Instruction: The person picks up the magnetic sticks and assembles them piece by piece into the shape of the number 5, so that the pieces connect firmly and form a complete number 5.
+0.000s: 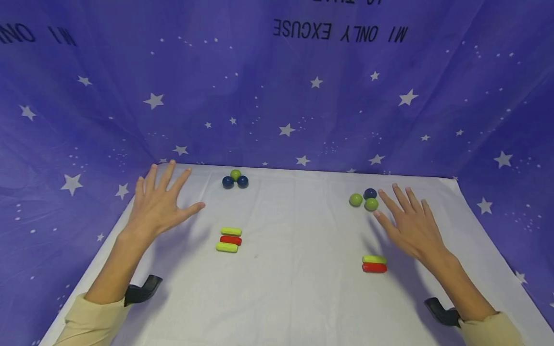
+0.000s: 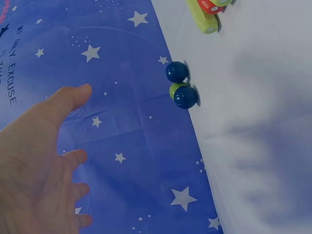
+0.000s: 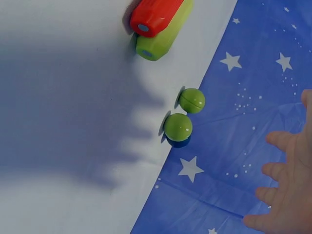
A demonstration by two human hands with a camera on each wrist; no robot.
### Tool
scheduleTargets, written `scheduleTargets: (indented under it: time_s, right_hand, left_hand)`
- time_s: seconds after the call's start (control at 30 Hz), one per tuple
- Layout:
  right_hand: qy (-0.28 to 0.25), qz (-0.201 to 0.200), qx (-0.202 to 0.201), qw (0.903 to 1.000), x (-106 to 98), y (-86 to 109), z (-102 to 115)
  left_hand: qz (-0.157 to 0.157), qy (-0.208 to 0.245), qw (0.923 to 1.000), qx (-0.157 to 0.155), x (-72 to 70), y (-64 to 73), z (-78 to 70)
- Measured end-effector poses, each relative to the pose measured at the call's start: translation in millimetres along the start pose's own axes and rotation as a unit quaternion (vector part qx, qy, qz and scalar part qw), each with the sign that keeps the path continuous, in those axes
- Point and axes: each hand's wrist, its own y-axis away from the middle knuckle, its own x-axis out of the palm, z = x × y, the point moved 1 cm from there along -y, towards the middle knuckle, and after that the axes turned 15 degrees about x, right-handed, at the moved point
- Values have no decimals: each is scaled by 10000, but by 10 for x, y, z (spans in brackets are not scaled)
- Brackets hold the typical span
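My left hand (image 1: 157, 207), fingers spread, hovers over the left side of the white table holding nothing. Right of it lie two dark blue balls (image 1: 228, 182) and a green ball (image 1: 235, 174) in a cluster. Nearer me are two yellow-green sticks (image 1: 227, 247) with a red stick (image 1: 231, 240) between them. With fingers apart, my right hand (image 1: 414, 226) hovers at the right, its fingertips beside two green balls (image 1: 356, 200) and one blue ball (image 1: 370, 193). Below that cluster, a yellow-green stick (image 1: 374, 259) lies against a red stick (image 1: 374, 267). The right wrist view shows these sticks as faceted.
A white cloth (image 1: 294, 288) covers the table. Purple-blue curtains (image 1: 259, 86) with white stars and mirrored lettering rise behind it and at both sides. Each wrist wears a black band (image 1: 143, 290). Both hands cast shadows on the cloth.
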Motion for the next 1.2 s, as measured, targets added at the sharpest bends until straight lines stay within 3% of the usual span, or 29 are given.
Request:
scheduleTargets:
  time_s: [0.4, 0.9, 1.0, 1.13, 1.2]
  right_hand:
    - [-361, -54, 162, 9992, 48, 15, -139]
    - [-710, -42, 371, 9968, 146, 5, -268]
    - [-978, 161, 517, 9937, 168, -6, -290]
    - [-1455, 555, 702, 9853, 227, -57, -333]
    - [-1702, 731, 782, 9796, 256, -95, -347]
  left_hand:
    - [-116, 108, 9996, 218, 28, -40, -60]
    - [-140, 552, 9969, 546, 243, -51, -139]
    - [14, 1218, 9899, 726, 305, -70, -174]
    - [358, 2316, 9674, 958, 474, -92, -215]
    - [462, 2653, 9572, 1066, 589, -95, -229]
